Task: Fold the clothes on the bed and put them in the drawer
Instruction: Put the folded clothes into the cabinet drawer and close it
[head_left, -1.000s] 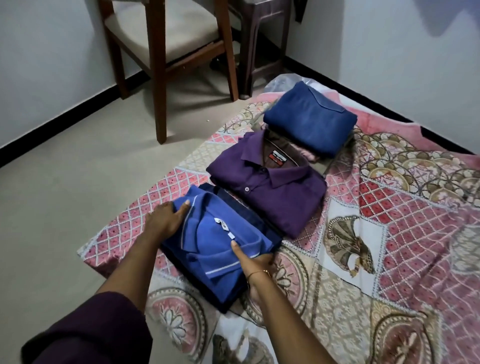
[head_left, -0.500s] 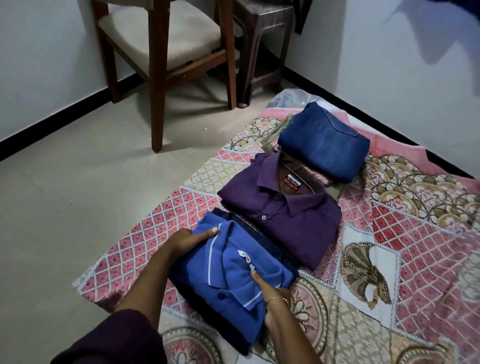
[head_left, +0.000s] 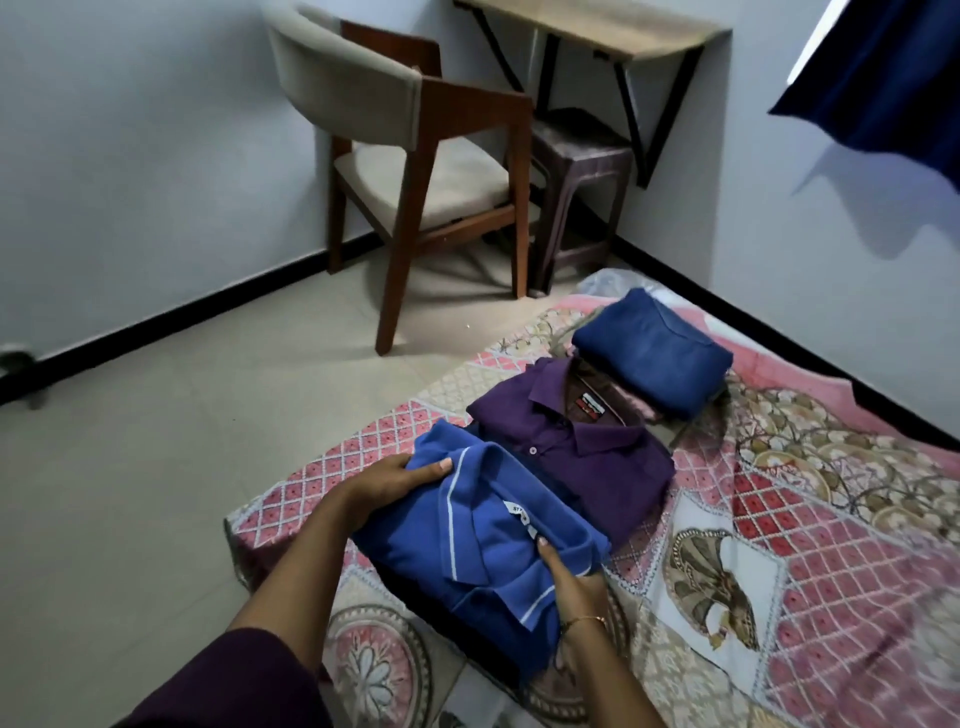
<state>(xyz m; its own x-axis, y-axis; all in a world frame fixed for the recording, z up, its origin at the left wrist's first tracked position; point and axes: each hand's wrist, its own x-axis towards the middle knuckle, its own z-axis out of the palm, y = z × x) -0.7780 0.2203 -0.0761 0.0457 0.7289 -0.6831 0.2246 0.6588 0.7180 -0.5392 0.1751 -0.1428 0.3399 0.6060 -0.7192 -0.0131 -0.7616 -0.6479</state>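
- Blue cotton polo shirt (head_left: 483, 540), folded with its white-striped collar up, sits at the near corner of the bed (head_left: 831, 519), seemingly on a darker folded garment (head_left: 431, 605) whose edge shows beneath it.
- Both hands grip it: the left hand (head_left: 387, 480) curls round the far-left edge, thumb on top, and the right hand (head_left: 569, 577) clasps the near-right edge, thumb pressing the fabric by the collar.
- Judging from the grip, the step in hand is lifting this folded piece to carry it to the drawer, which is not in view.
- To do it well, slide the fingers fully under the bundle, so the fold is carried from below and does not sag open in the middle.
- Keep the two hands level and lift straight up; decide first whether the dark garment comes along, since a half-caught layer would drag and undo the fold.
- Just beyond, touching it, lies a folded purple shirt (head_left: 576, 452), and past that a folded blue garment (head_left: 652, 351); both appear ready to go.
- Further off on the floor (head_left: 156, 467) stand a wooden chair (head_left: 415, 171) and a dark stool (head_left: 576, 171) under a wall-mounted tabletop (head_left: 597, 21).
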